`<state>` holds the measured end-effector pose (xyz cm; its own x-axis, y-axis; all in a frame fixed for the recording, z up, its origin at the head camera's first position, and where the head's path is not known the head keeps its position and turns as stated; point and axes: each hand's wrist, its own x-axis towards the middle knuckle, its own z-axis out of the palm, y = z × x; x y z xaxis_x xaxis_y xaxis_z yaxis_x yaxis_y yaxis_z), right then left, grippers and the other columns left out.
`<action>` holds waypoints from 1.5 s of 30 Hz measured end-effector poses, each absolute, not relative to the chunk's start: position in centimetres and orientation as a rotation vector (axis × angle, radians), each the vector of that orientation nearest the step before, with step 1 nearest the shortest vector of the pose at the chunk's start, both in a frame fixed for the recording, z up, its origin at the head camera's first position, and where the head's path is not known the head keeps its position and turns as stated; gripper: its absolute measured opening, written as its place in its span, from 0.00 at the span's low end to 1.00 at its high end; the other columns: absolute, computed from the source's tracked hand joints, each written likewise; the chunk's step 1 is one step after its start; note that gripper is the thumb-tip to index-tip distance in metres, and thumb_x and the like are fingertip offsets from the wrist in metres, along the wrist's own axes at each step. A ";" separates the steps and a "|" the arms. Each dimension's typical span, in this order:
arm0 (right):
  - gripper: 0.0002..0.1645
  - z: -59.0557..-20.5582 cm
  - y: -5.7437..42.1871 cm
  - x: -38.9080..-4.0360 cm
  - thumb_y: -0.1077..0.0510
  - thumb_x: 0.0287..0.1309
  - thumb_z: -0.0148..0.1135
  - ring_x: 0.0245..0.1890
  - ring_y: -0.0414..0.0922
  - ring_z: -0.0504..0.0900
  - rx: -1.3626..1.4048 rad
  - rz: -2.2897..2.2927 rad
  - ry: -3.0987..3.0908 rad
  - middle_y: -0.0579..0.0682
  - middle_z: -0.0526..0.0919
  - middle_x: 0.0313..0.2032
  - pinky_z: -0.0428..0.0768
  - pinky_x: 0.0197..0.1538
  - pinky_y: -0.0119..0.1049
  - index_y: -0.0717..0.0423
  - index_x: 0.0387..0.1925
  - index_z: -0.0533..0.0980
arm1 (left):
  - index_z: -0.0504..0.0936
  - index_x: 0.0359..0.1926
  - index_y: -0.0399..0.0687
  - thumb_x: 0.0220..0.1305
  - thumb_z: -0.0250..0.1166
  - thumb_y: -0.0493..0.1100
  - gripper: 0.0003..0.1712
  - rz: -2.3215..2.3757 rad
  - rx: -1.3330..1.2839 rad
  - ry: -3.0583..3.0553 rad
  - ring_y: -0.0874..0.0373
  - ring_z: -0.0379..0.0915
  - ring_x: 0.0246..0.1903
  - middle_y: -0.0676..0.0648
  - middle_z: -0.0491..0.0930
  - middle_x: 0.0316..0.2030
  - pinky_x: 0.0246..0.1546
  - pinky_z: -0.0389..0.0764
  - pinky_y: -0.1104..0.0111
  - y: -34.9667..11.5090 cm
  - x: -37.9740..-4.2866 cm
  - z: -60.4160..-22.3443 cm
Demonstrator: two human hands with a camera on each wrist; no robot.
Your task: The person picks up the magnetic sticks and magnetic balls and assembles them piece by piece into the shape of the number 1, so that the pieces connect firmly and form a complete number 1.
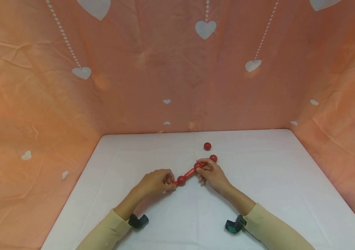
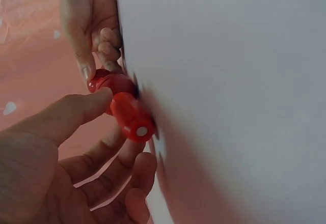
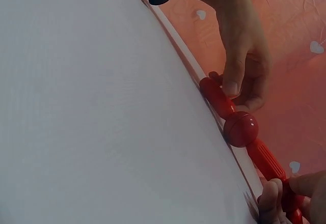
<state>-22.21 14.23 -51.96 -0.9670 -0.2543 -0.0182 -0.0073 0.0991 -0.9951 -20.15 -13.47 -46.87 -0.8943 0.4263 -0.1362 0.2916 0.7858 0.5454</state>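
Note:
A chain of red toy rods and balls lies slantwise between the hands, low over the white table. My left hand (image 1: 156,182) pinches the short red rod (image 3: 216,96) at the near left end; a pale round disc shows on its end face in the left wrist view. Joined to that rod is a red ball (image 1: 181,180), then a ribbed red rod (image 1: 190,173). My right hand (image 1: 214,176) grips a second red ball (image 1: 198,166) between thumb and fingers, covering part of it. Past those fingers, a third red ball (image 1: 213,158) sits at the chain's far end.
One loose red ball (image 1: 207,146) lies behind the chain on the white tabletop (image 1: 243,149). An orange cloth (image 1: 146,80) with white hearts hangs at the back and both sides. Each wrist wears a dark camera, the left camera (image 1: 138,221) near the table's front.

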 end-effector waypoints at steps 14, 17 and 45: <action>0.27 -52.0 14.2 -22.2 0.59 0.75 0.67 0.25 0.44 0.84 -0.236 -1.971 2.184 0.57 0.85 0.33 0.86 0.33 0.33 0.61 0.69 0.72 | 0.86 0.47 0.54 0.70 0.75 0.47 0.09 0.855 0.587 2.775 0.59 0.78 0.37 0.57 0.82 0.35 0.37 0.79 0.63 -12.4 -22.1 -45.2; 0.27 -52.0 14.2 -22.2 0.59 0.75 0.67 0.25 0.44 0.83 -0.237 -1.970 2.179 0.58 0.85 0.34 0.86 0.33 0.33 0.61 0.69 0.72 | 0.86 0.48 0.53 0.70 0.75 0.47 0.10 0.862 0.606 2.786 0.59 0.78 0.36 0.57 0.83 0.36 0.37 0.80 0.64 -12.1 -22.9 -44.9; 0.25 -51.6 14.1 -22.2 0.59 0.74 0.68 0.23 0.46 0.83 -0.179 -1.953 2.187 0.54 0.85 0.30 0.85 0.32 0.34 0.57 0.68 0.74 | 0.83 0.56 0.47 0.74 0.71 0.42 0.13 0.905 0.885 2.797 0.53 0.83 0.47 0.49 0.86 0.46 0.50 0.84 0.60 -7.8 -29.9 -43.6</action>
